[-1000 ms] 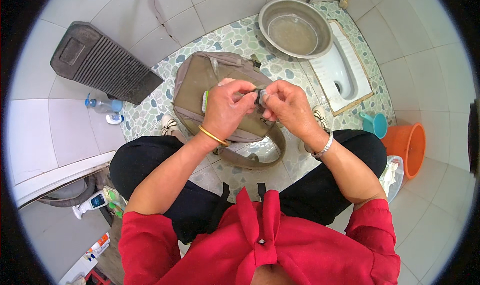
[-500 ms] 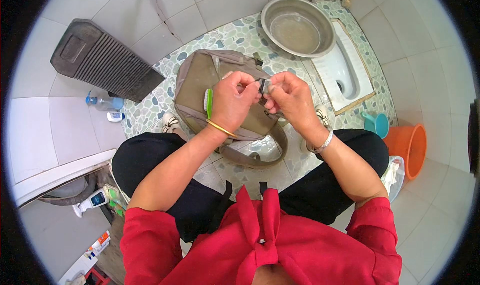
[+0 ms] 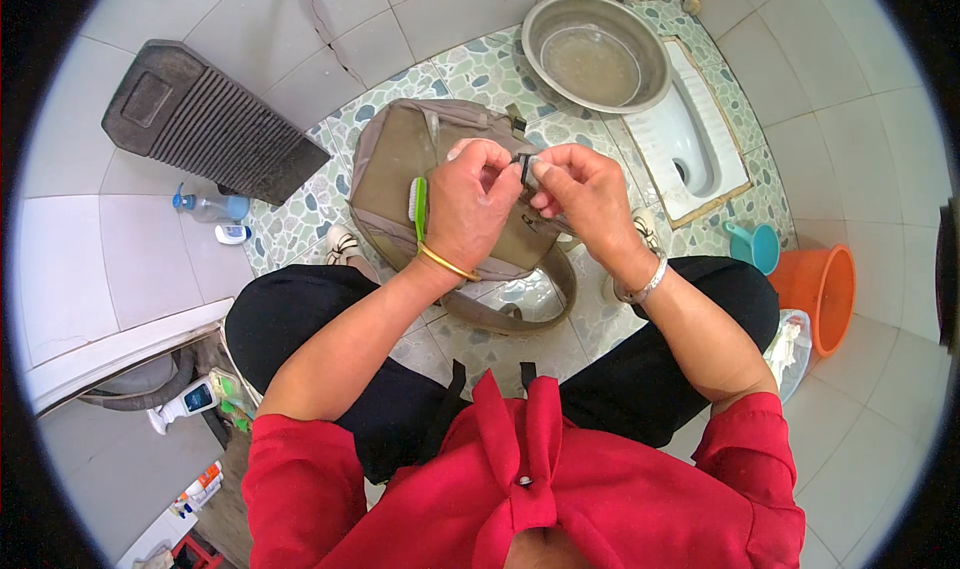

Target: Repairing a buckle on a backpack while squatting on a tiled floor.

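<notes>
A khaki backpack [image 3: 400, 169] lies flat on the pebble-patterned floor in front of me. Both hands hover over its middle. My left hand [image 3: 470, 204], with a gold bangle at the wrist, and my right hand [image 3: 585, 194], with a silver bracelet, pinch a small dark buckle [image 3: 526, 167] on a strap between their fingertips. A green-handled brush [image 3: 419, 207] rests on the backpack just left of my left hand. The backpack's strap [image 3: 520, 314] loops toward my knees.
A metal basin [image 3: 595, 54] with water stands at the top beside a white squat toilet [image 3: 690, 149]. A dark washboard [image 3: 200, 129] leans top left, a clear bottle [image 3: 210, 207] below it. An orange bucket [image 3: 820, 294] and teal scoop [image 3: 757, 244] sit right.
Both hands have lifted slightly and drawn closer together over the backpack, still working the small buckle. The brush shows more clearly beside my left hand.
</notes>
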`<state>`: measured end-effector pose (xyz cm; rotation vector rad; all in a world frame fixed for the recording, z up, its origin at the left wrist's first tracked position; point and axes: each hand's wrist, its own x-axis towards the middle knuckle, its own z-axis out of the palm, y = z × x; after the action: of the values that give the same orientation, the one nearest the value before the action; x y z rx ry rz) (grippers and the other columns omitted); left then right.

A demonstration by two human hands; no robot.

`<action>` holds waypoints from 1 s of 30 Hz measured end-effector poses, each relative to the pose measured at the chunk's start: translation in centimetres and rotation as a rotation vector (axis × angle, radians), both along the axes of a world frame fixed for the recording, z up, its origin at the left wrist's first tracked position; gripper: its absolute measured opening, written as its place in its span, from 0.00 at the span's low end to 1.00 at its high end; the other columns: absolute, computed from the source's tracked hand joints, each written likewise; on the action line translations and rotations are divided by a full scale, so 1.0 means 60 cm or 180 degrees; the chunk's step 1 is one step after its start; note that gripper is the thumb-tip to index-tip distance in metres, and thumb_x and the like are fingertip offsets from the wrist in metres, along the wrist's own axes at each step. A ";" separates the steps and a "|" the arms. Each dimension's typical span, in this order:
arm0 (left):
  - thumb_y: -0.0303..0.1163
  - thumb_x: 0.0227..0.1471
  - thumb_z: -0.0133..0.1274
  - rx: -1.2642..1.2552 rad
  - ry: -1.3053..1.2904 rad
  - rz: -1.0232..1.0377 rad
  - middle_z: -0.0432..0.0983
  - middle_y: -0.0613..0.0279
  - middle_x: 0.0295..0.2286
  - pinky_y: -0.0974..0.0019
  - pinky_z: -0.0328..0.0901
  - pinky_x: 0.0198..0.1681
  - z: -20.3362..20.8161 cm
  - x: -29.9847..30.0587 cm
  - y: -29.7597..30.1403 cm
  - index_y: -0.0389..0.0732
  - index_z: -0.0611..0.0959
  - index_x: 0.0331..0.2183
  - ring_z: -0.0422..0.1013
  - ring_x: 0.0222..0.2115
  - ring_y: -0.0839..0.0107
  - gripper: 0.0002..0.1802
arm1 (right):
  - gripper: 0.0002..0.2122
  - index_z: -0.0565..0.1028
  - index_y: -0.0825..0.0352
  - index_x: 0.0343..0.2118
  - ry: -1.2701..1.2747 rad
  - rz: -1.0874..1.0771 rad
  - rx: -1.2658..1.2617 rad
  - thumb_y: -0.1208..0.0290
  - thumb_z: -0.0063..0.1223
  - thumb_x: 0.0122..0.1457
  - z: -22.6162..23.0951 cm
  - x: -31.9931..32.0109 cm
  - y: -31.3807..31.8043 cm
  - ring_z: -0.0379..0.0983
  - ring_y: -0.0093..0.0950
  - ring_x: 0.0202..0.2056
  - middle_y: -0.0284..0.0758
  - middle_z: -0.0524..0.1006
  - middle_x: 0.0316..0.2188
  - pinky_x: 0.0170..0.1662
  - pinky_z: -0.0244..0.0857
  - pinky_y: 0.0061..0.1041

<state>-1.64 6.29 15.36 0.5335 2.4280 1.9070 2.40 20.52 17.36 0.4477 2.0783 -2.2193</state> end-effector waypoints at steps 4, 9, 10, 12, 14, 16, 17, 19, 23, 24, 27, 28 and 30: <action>0.25 0.43 0.53 -0.0005 -0.0268 -0.0010 0.71 0.57 0.18 0.67 0.63 0.21 0.002 0.005 0.004 0.35 0.73 0.24 0.68 0.16 0.69 0.05 | 0.05 0.72 0.73 0.28 0.0005 -0.0008 -0.0007 0.76 0.48 0.54 -0.007 -0.004 0.004 0.68 0.16 0.18 0.30 0.72 0.17 0.21 0.63 0.15; 0.25 0.47 0.51 -0.0676 -0.0256 -0.0185 0.71 0.64 0.19 0.75 0.64 0.24 0.019 0.007 -0.005 0.33 0.73 0.27 0.69 0.21 0.80 0.05 | 0.05 0.72 0.74 0.26 0.0030 0.0270 0.0351 0.78 0.48 0.54 0.002 -0.006 0.005 0.69 0.17 0.18 0.31 0.72 0.17 0.19 0.64 0.16; 0.25 0.47 0.51 -0.0792 -0.0187 -0.0229 0.72 0.64 0.19 0.75 0.64 0.24 0.021 0.007 -0.006 0.33 0.73 0.27 0.70 0.21 0.80 0.05 | 0.05 0.72 0.74 0.25 0.0006 0.0311 0.0420 0.78 0.48 0.54 0.003 -0.007 0.005 0.70 0.17 0.18 0.32 0.72 0.17 0.19 0.64 0.16; 0.25 0.47 0.51 -0.0914 -0.0117 -0.0274 0.72 0.63 0.19 0.74 0.65 0.24 0.019 0.007 -0.006 0.33 0.73 0.27 0.70 0.21 0.80 0.05 | 0.05 0.72 0.74 0.24 -0.0017 0.0350 0.0484 0.78 0.48 0.53 0.002 -0.009 0.005 0.70 0.18 0.18 0.32 0.72 0.17 0.19 0.64 0.17; 0.24 0.45 0.50 -0.0541 -0.0063 -0.0207 0.72 0.52 0.17 0.64 0.63 0.22 0.006 0.002 -0.006 0.35 0.73 0.26 0.71 0.17 0.63 0.03 | 0.05 0.72 0.74 0.24 -0.0189 0.0388 0.0518 0.78 0.48 0.53 -0.001 -0.012 0.003 0.71 0.18 0.18 0.32 0.73 0.17 0.18 0.65 0.17; 0.23 0.45 0.50 -0.0286 -0.0221 -0.0232 0.72 0.51 0.18 0.63 0.63 0.22 -0.010 -0.005 -0.006 0.34 0.74 0.27 0.71 0.18 0.62 0.03 | 0.05 0.72 0.74 0.24 -0.0112 0.0366 0.0458 0.79 0.48 0.52 -0.012 -0.015 0.001 0.71 0.18 0.17 0.33 0.73 0.17 0.18 0.65 0.18; 0.23 0.46 0.49 -0.0031 -0.0384 -0.0254 0.72 0.50 0.19 0.63 0.64 0.23 -0.018 -0.007 -0.007 0.34 0.75 0.29 0.71 0.19 0.60 0.04 | 0.04 0.72 0.75 0.24 -0.0040 0.0348 0.0397 0.79 0.49 0.52 -0.016 -0.017 0.000 0.71 0.19 0.17 0.33 0.73 0.16 0.18 0.65 0.18; 0.22 0.45 0.49 -0.0063 -0.0412 -0.0269 0.72 0.49 0.20 0.63 0.64 0.24 -0.015 -0.008 -0.010 0.34 0.75 0.30 0.71 0.20 0.59 0.05 | 0.05 0.72 0.74 0.23 -0.0049 0.0414 0.0504 0.79 0.49 0.51 -0.008 -0.020 -0.002 0.72 0.19 0.17 0.33 0.73 0.16 0.18 0.65 0.18; 0.20 0.43 0.50 -0.0644 0.0051 -0.0219 0.73 0.47 0.22 0.62 0.65 0.26 -0.009 -0.004 -0.009 0.33 0.75 0.30 0.72 0.23 0.55 0.06 | 0.06 0.70 0.73 0.19 -0.0103 0.0408 0.0772 0.80 0.49 0.49 -0.016 -0.026 -0.008 0.71 0.22 0.15 0.35 0.72 0.15 0.18 0.65 0.22; 0.20 0.43 0.50 -0.0650 0.0052 -0.0216 0.73 0.47 0.22 0.62 0.65 0.26 -0.009 -0.004 -0.010 0.33 0.75 0.30 0.72 0.23 0.55 0.06 | 0.06 0.70 0.73 0.19 -0.0101 0.0411 0.0766 0.80 0.49 0.49 -0.020 -0.027 -0.011 0.71 0.22 0.15 0.35 0.72 0.15 0.18 0.65 0.22; 0.20 0.42 0.50 -0.0914 0.0236 -0.0161 0.73 0.47 0.23 0.61 0.65 0.28 -0.017 -0.005 -0.011 0.34 0.75 0.30 0.71 0.24 0.53 0.07 | 0.06 0.68 0.71 0.17 0.0182 0.0328 0.1201 0.80 0.48 0.49 -0.041 -0.031 -0.020 0.72 0.26 0.15 0.37 0.70 0.13 0.19 0.64 0.26; 0.20 0.42 0.50 -0.0836 0.0239 -0.0118 0.73 0.47 0.23 0.60 0.65 0.28 -0.020 -0.009 -0.013 0.34 0.75 0.30 0.71 0.25 0.52 0.07 | 0.06 0.67 0.71 0.17 0.0693 0.0277 0.1548 0.80 0.47 0.49 -0.053 -0.035 -0.022 0.72 0.27 0.16 0.38 0.70 0.13 0.20 0.64 0.27; 0.19 0.42 0.50 -0.0759 0.0238 -0.0072 0.73 0.47 0.24 0.59 0.64 0.29 -0.019 -0.017 -0.014 0.34 0.75 0.30 0.70 0.27 0.51 0.07 | 0.06 0.67 0.71 0.18 0.1205 0.0227 0.1888 0.81 0.46 0.49 -0.056 -0.037 -0.025 0.72 0.28 0.17 0.39 0.69 0.12 0.21 0.63 0.27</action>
<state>-2.64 5.43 14.20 0.6269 2.6333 1.5849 0.16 19.04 14.02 -0.0368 2.8931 -1.7138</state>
